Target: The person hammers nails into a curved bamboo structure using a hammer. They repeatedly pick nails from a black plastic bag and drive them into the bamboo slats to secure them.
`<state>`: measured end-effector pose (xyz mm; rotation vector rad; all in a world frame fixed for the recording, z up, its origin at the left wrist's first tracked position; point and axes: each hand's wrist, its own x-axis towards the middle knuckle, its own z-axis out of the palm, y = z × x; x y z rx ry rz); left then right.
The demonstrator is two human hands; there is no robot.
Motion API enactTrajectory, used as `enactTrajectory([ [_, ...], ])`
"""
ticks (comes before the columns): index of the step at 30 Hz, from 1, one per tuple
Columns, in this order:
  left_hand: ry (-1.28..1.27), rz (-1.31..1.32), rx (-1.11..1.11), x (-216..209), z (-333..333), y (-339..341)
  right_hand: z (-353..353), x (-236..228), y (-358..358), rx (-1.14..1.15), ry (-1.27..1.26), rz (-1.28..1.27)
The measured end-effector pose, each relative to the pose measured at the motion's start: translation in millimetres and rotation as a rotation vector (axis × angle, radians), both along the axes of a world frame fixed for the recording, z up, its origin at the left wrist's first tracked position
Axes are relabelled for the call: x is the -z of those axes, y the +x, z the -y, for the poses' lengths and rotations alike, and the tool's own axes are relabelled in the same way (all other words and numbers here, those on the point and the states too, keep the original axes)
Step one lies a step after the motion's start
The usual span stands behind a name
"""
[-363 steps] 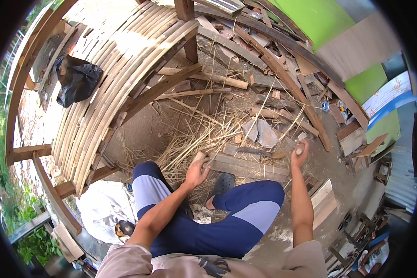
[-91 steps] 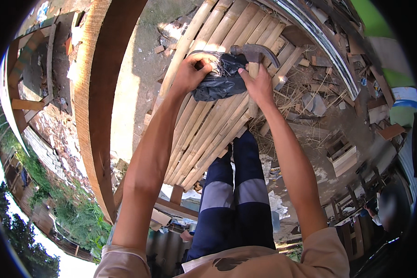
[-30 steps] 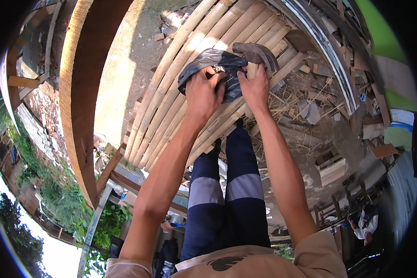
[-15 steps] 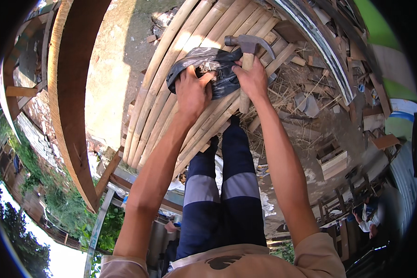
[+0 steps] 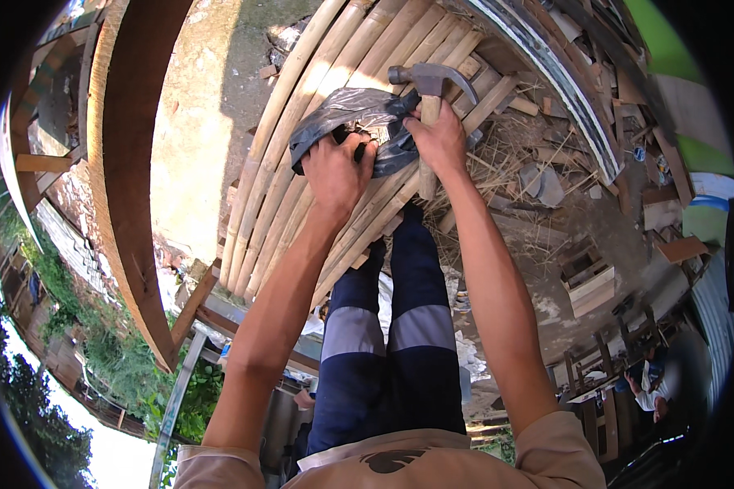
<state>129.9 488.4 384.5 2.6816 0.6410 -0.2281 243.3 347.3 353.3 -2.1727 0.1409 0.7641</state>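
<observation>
A black plastic bag [image 5: 351, 104] rests with its mouth open on a platform of bamboo poles [image 5: 263, 175]. My left hand [image 5: 337, 178] reaches into the bag, its fingers curled and the tips partly hidden inside. Whether anything is between those fingertips I cannot make out. In my right hand [image 5: 442, 143] is a claw hammer [image 5: 432, 80] with a wooden handle, held upright with its metal head above the fist. The thumb and fingers of that same hand also press on the right edge of the bag.
A long curved-looking wooden beam [image 5: 122, 179] rises at the left. Right of the poles, straw and wood scraps [image 5: 538, 183] litter the ground around a small wooden box frame [image 5: 589, 285]. A pale blue-and-green bucket [image 5: 707, 208] stands at the far right. Another person [image 5: 651, 391] is low at the right.
My left fingers have curled deeper inside the bag, and its mouth gapes wider. The hammer and my right hand have shifted slightly left.
</observation>
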Motion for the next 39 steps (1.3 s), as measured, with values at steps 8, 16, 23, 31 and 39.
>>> enactTrajectory([
  [8,0.081,0.047,-0.009,2.6,11.5,-6.2,3.6,9.3,-0.8,0.034,0.055,-0.043],
  [16,0.066,0.170,-0.041,17.7,-0.7,-6.8,3.7,1.2,5.8,-0.006,0.039,-0.059],
  [23,-0.114,0.082,-0.032,17.6,-11.9,-3.7,9.8,23.0,5.3,0.069,0.123,-0.147],
  [31,-0.042,0.063,0.031,9.0,-12.6,5.9,8.9,20.8,7.4,0.117,0.193,-0.208],
  [39,-0.024,0.049,0.133,2.8,-23.7,7.3,8.7,15.3,9.8,0.107,0.188,-0.207],
])
